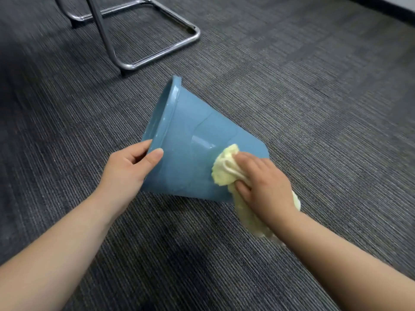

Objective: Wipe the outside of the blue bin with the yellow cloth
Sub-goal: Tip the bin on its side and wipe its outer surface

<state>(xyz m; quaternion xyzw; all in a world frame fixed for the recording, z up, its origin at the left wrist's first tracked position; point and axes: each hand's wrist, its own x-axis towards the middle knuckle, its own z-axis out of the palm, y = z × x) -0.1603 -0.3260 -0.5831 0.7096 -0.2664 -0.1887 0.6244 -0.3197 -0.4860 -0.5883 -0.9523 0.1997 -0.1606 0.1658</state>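
Grey carpet floor (292, 86). Left hand (125, 169) grips tilted blue bin (190, 153) rim, steadying it; right hand (262, 180) fingers clamp yellow cloth (224, 173) against wall.

I see the blue bin (186, 153) tipped on its side, mouth facing up-left, narrower base end pointing lower right. It's plain plastic, tapered, with a thick rim, a glossy patch and a faint curved line on the outer wall. The left hand (130, 167) grips the near rim, thumb on the outside. I can't tell if the bin's lower side touches the carpet (314, 108). The yellow cloth (222, 171) is pale, fluffy and bunched into a wad, pressed on the outer wall near the base end. The right hand (262, 180) grips it. Its loose tail hangs below the bin's lower edge, under that wrist.
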